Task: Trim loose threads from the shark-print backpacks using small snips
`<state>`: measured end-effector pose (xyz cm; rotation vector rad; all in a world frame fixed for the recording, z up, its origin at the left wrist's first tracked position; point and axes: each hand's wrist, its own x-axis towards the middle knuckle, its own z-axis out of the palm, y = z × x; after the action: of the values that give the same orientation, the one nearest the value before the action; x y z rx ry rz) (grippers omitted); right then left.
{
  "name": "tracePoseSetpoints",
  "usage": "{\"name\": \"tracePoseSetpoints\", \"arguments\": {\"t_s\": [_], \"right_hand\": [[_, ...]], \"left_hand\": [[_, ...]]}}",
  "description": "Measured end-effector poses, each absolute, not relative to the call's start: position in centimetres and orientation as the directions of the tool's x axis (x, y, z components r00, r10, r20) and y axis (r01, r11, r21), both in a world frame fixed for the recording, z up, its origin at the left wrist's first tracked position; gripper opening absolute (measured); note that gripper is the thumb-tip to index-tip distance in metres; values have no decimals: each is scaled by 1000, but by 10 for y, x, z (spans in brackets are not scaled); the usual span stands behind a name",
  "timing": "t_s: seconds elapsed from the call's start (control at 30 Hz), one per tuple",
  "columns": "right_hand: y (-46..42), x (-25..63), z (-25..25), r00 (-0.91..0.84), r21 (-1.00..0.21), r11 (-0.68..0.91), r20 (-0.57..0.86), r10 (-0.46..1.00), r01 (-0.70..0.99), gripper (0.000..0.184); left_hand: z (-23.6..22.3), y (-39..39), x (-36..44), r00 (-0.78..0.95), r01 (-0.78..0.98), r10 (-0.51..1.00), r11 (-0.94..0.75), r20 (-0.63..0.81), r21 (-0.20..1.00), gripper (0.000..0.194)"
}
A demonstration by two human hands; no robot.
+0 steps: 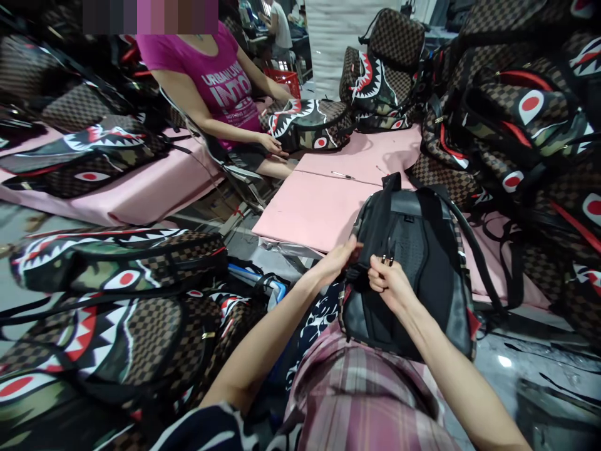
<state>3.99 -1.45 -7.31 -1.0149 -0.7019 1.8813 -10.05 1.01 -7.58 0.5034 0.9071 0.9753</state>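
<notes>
A black backpack (422, 232) rests partly on my lap and against the table edge, its padded back panel and straps facing up. At its left edge, my left hand (345, 255) is closed on a black shoulder strap (373, 235); some of its fingertips are hidden. My right hand (389, 279) is closed in a pinch beside it, over the back panel. A small gold-coloured metal buckle (387, 259) shows at its fingers. Another loose strap (479, 257) loops off the bag's right side.
On the pink table (305, 207) lies a pen-like tool (342, 175). Opposite, a person in a magenta shirt (220, 81) handles a shark-mouth backpack (319, 122). Checkered backpacks are piled at right (530, 125) and lower left (122, 326). A red basket (286, 81) stands behind.
</notes>
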Motion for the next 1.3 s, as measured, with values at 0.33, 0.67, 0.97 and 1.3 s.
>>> {"name": "tracePoseSetpoints", "arguments": {"t_s": [0.33,0.67,0.97,1.3], "right_hand": [[2,43,-87,-171,-829,-431,-396,902,-356,52],[-23,66,-79,230,-999,21,13,973,-29,21],[-55,95,-65,-109,-705,391,410,905,592,23],[-46,100,-57,-322,-350,643,646,692,681,9]], "left_hand": [[-97,-33,-105,432,-276,845,457,-316,846,54],[-98,-37,-99,462,-223,854,372,-239,901,52],[-100,-34,-97,493,-215,854,301,-162,929,50],[-101,-28,-98,525,-182,832,317,-181,931,48]]}}
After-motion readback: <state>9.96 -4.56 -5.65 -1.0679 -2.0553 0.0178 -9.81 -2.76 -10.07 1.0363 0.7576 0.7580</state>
